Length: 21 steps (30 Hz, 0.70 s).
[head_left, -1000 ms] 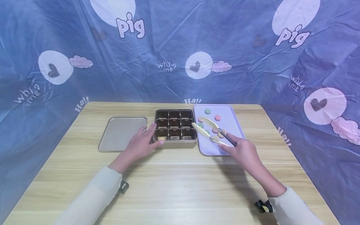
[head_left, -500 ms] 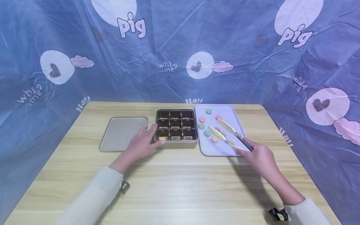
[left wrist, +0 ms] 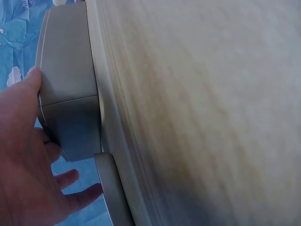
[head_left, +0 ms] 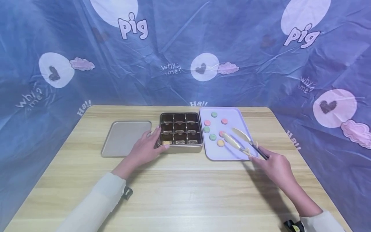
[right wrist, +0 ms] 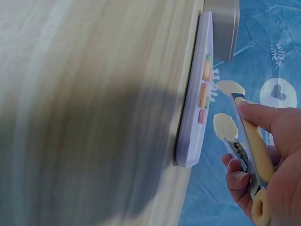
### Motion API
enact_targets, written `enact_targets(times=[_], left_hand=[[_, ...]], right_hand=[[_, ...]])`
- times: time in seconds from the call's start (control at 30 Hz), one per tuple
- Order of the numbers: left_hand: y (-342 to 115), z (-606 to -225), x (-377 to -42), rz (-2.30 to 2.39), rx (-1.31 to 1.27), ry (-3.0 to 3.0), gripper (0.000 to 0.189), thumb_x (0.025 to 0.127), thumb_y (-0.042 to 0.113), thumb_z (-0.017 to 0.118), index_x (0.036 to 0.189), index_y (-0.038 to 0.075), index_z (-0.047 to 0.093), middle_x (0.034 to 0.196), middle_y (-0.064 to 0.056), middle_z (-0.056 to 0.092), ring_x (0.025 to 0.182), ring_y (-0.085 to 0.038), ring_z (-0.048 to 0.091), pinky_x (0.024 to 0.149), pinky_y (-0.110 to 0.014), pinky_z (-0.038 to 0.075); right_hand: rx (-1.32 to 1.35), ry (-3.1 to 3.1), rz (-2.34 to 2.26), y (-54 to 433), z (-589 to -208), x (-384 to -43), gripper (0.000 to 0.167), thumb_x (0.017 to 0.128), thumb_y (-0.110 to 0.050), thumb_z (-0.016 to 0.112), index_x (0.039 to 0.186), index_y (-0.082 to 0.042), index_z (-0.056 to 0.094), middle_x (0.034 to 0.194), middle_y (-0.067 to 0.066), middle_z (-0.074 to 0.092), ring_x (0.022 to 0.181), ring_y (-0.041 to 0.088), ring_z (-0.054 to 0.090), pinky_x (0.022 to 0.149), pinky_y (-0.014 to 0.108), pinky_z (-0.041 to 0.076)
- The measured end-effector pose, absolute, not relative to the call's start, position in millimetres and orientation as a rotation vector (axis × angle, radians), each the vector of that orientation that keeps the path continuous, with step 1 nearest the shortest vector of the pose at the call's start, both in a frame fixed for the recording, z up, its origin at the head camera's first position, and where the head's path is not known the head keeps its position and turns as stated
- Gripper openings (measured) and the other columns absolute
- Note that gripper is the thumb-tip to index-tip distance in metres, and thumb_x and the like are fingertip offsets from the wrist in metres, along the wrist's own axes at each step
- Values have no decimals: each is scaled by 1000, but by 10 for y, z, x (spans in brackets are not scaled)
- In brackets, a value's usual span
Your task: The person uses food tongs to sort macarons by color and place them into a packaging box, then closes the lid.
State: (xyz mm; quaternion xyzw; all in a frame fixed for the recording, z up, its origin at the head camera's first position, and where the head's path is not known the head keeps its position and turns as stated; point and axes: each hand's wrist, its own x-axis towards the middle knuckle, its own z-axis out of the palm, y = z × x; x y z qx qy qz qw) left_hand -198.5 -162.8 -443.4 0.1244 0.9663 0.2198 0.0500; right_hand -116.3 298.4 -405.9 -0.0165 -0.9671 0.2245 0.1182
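Note:
My left hand (head_left: 146,146) rests at the front left corner of a brown square baking tin (head_left: 181,149) with dividers. Its thumb touches the front rim and its fingers lie spread along the left side. A yellow macaron (head_left: 166,142) sits in the front left compartment. My right hand (head_left: 275,166) grips tongs (head_left: 231,140) with cream scalloped tips. Their arms stand apart over the lilac tray (head_left: 206,111), with the left tip overlapping a pink macaron (head_left: 221,133). A yellow macaron (head_left: 220,143) lies just left of the tips.
Green macarons (head_left: 212,137) and more pink macarons (head_left: 224,121) lie scattered on the tray, right beside the tin. A flat brown square lid (head_left: 124,137) lies left of the tin. Blue printed cloth (head_left: 179,38) hangs behind the wooden table (head_left: 179,193).
My right hand has drawn the tongs to the right and nearer to me, away from the tin's edge, uncovering macarons at the tray's left. My left hand keeps its place on the tin.

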Motion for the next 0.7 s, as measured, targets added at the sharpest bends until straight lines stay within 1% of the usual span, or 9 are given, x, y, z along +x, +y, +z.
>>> enact_targets(times=[0.1, 0.17, 0.27, 0.33, 0.47, 0.57, 0.63, 0.7], left_hand=[[-1639, -4430, -1984, 672, 375, 2938, 96, 92, 76, 46, 164, 27, 5, 170, 6, 10, 155, -40, 12, 115, -73, 24], [-1644, -4433, -1985, 672, 379, 2937, 96, 92, 76, 45, 164, 27, 5, 170, 6, 10, 155, -39, 12, 115, -73, 23], [-1646, -4444, -1989, 669, 393, 2936, 96, 92, 76, 44, 163, 27, 5, 170, 4, 11, 155, -39, 11, 115, -73, 23], [-1648, -4448, -1990, 666, 396, 2936, 96, 92, 77, 44, 163, 27, 5, 171, 4, 11, 155, -40, 11, 115, -73, 23], [-1649, -4443, -1987, 663, 391, 2934, 96, 92, 77, 44, 163, 27, 4, 170, 4, 10, 155, -39, 11, 114, -73, 24], [-1647, -4437, -1985, 672, 387, 2934, 95, 92, 76, 45, 163, 27, 5, 170, 5, 11, 155, -39, 11, 114, -74, 24], [-1647, -4436, -1985, 676, 387, 2935, 95, 92, 76, 45, 164, 27, 5, 170, 4, 11, 155, -39, 11, 114, -74, 24], [-1647, -4433, -1984, 678, 386, 2934, 95, 92, 76, 45, 164, 27, 5, 170, 4, 11, 155, -40, 11, 114, -74, 23]], right_hand=[[-59, -2844, 656, 3000, -4069, -1151, 66, 84, -42, 81, 131, 1, 65, 68, 21, 68, 64, 27, 54, 49, 31, 35], [-62, -2849, 655, 3011, -4077, -1144, 65, 85, -41, 81, 131, 1, 65, 62, 14, 65, 62, 25, 52, 49, 31, 34], [-70, -2860, 653, 3028, -4090, -1138, 65, 85, -42, 80, 132, 1, 64, 62, 12, 65, 61, 23, 51, 49, 31, 34], [-67, -2868, 649, 3036, -4097, -1134, 65, 85, -42, 80, 132, 2, 64, 65, 14, 67, 62, 24, 52, 49, 31, 34], [-59, -2912, 629, 3043, -4110, -1122, 67, 87, -44, 78, 131, 4, 64, 63, 14, 65, 64, 25, 53, 51, 31, 36], [-64, -2944, 628, 3039, -4120, -1112, 68, 87, -46, 76, 131, 4, 63, 60, 9, 62, 63, 24, 52, 52, 31, 36], [-69, -2950, 631, 3036, -4126, -1104, 67, 87, -46, 77, 131, 4, 64, 62, 8, 62, 62, 23, 51, 52, 31, 36], [-62, -2945, 635, 3035, -4137, -1099, 66, 87, -44, 77, 131, 3, 64, 64, 10, 65, 60, 22, 50, 51, 31, 36]])
